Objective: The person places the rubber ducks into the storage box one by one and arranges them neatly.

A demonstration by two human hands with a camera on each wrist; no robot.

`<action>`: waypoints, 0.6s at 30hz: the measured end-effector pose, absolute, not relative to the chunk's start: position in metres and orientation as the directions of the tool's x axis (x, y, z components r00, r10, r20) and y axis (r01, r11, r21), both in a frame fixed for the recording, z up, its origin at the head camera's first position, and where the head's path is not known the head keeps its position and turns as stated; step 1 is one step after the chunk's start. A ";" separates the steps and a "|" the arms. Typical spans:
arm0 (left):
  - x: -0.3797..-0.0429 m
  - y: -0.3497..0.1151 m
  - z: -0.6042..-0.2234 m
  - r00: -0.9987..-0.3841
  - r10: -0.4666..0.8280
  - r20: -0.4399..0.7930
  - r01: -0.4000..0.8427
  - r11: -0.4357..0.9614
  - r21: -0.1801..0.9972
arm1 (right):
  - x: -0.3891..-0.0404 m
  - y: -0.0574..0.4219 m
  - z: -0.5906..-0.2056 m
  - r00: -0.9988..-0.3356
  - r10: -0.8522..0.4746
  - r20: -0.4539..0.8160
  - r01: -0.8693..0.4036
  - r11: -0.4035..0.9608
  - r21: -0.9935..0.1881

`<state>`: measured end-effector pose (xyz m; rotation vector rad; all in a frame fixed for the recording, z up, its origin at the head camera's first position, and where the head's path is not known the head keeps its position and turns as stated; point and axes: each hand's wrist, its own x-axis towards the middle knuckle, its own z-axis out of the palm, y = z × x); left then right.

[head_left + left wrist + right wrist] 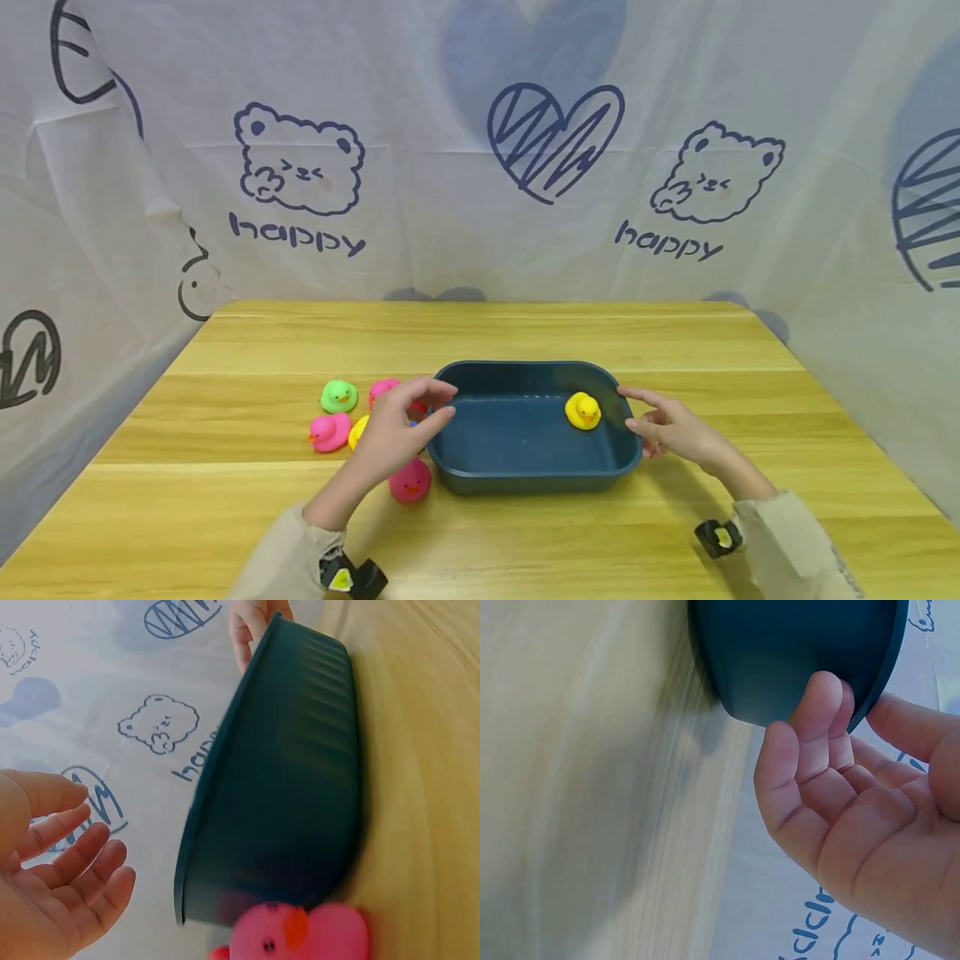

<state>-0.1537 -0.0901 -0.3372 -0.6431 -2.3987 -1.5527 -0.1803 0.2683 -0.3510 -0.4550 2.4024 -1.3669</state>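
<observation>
A dark blue plastic tub (525, 477) stands on the table with one yellow rubber duck (582, 412) inside, near its right end. My right hand (678, 431) holds the tub's right end; in the right wrist view its thumb (911, 724) is at the rim and curled fingers lie against the outer wall. Held above the tub's left end, my left hand (397, 423) has loosely bent fingers with nothing between them. In the left wrist view it is apart from the tub. Below it, a pink rubber duck (409, 482) sits beside the tub's left end.
More rubber ducks are left of the tub: a green duck (339, 397), a pink duck (328, 433), and others partly hidden by my left hand, including a yellow duck (358, 432). A printed cloth (435, 242) hangs behind the wooden table (495, 550).
</observation>
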 end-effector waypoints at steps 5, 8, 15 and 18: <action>-0.148 -0.104 -0.342 -0.891 0.212 0.401 0.452 0.363 0.815 | -0.180 0.267 -0.351 -0.894 -0.429 -0.133 -0.106 0.489 -0.866; -0.145 -0.111 -0.344 -0.894 0.206 0.398 0.448 0.368 0.815 | -0.180 0.267 -0.351 -0.895 -0.426 -0.135 -0.104 0.492 -0.865; -0.140 -0.124 -0.354 -0.906 0.189 0.378 0.422 0.370 0.828 | -0.180 0.268 -0.351 -0.893 -0.428 -0.141 -0.097 0.488 -0.867; -0.138 -0.129 -0.360 -0.912 0.184 0.368 0.411 0.379 0.829 | -0.181 0.268 -0.351 -0.890 -0.434 -0.140 -0.101 0.486 -0.868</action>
